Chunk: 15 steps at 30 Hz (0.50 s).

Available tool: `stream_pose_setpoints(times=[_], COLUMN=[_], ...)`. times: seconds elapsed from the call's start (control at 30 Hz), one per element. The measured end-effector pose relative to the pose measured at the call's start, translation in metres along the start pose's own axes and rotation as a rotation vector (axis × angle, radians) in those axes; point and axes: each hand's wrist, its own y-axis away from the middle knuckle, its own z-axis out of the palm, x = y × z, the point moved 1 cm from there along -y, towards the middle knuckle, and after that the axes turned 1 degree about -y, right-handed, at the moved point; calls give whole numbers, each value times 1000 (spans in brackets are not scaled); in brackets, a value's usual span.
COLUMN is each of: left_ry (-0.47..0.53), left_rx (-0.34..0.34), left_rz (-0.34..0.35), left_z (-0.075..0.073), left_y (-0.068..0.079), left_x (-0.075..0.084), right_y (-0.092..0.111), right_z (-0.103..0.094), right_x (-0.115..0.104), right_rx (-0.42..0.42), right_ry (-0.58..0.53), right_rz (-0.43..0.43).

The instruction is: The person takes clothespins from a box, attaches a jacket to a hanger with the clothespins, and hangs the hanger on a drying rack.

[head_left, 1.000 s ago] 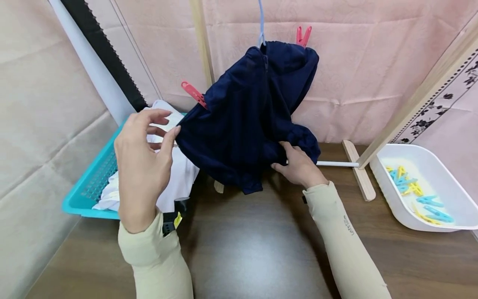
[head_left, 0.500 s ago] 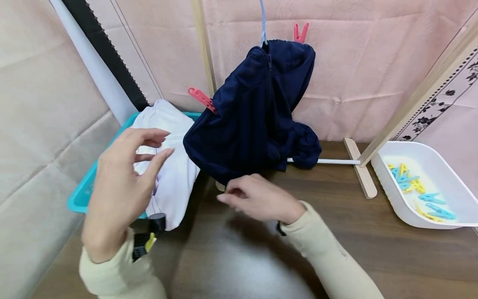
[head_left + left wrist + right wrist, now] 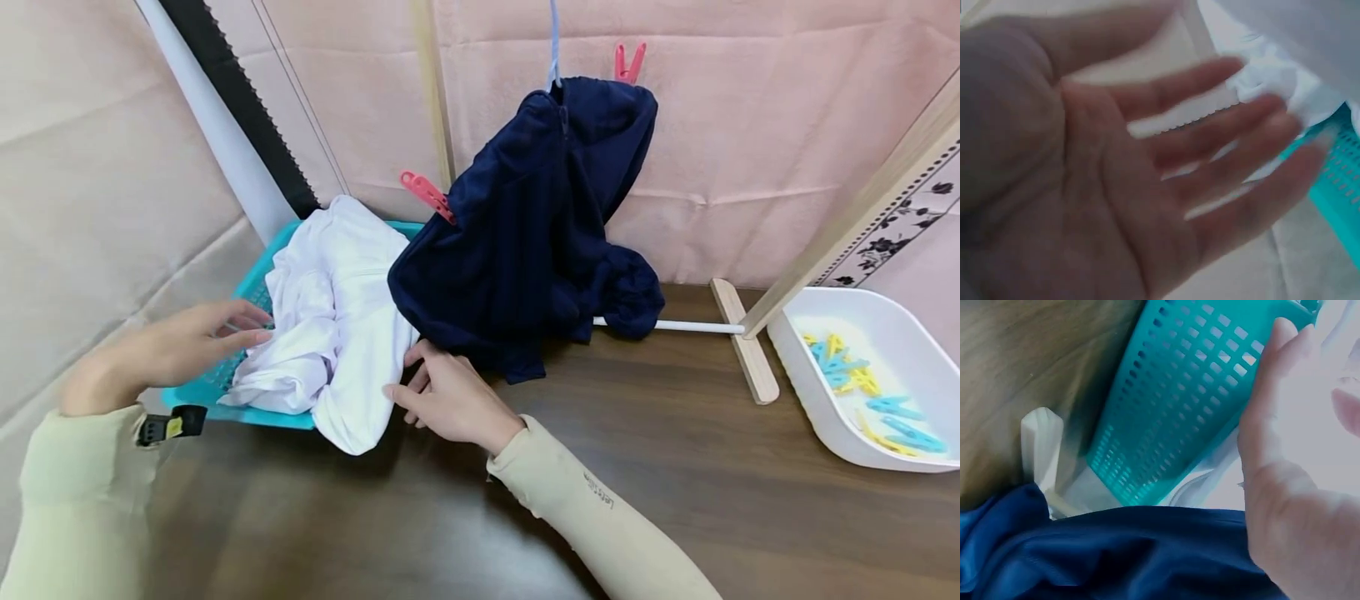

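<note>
My left hand (image 3: 187, 346), fingers stretched out and palm bare in the left wrist view, is at the left side of a teal perforated basket (image 3: 258, 416). White clothing (image 3: 367, 283) fills the basket and spills over its front right corner. On the other side, my right hand (image 3: 453, 396) reaches to the right edge of that clothing, thumb apart from the fingers. The right wrist view has these fingers (image 3: 1266, 394) along the basket's upper edge. Just above them hangs a navy zipped garment (image 3: 517, 242), with pink clothespins (image 3: 429, 197) at its waistband and a light-blue hanger hook (image 3: 554, 42) above.
A wooden stand foot (image 3: 745, 342) and a white rod (image 3: 697, 327) are behind and to the right. At the far right, a white tub (image 3: 795, 367) holds several yellow and blue clothespins (image 3: 840, 364). Pink cloth (image 3: 750, 150) forms the back wall over the brown table (image 3: 600, 467).
Both hands have left the navy garment. My left hand has moved left and down to the basket's side; my right has moved left to the white clothing. The garment hangs released.
</note>
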Motion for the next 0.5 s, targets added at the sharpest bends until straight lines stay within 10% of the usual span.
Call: stream_pose_setpoints(times=[0.13, 0.3, 0.5], left_ry=[90, 41, -60], left_rx=[-110, -94, -97], left_rz=[8, 41, -10], left_z=[9, 16, 13], left_y=[-4, -9, -29], left_x=[2, 6, -6], right_y=[-6, -11, -16], right_z=[3, 8, 15], right_x=[1, 1, -3], right_rx=[24, 72, 115], right_ry=[-122, -333, -288], right_rz=[40, 166, 170])
